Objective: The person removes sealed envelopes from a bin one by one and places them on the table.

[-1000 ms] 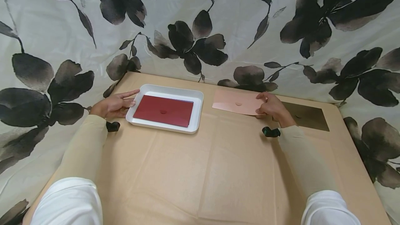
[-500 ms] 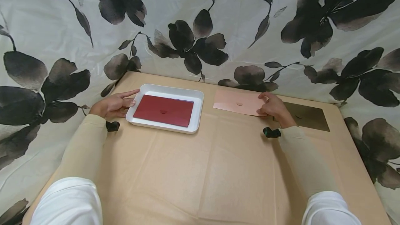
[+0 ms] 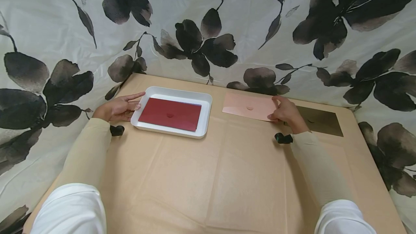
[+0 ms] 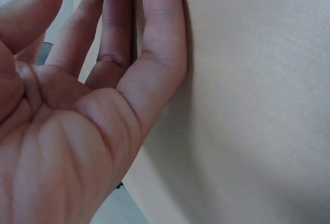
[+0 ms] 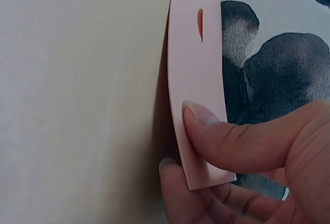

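A white tray stands at the left of the table, bearing a dark red envelope with a bluish edge showing beneath it. My left hand holds the tray's left end, thumb at the rim and fingers at its outer side; in the left wrist view only a sliver of tray shows. To the right lies a pink envelope with a small half-round slit. My right hand pinches its right end, thumb on top and fingers beneath; that end is bent up off the table.
A dark olive-gold envelope lies right of my right hand, partly covered by it. The tan table ends at the back against a white cloth with dark flowers.
My right hand has shifted slightly right toward the end of the pink envelope, which has moved a touch right. The left hand and the tray have stayed put.
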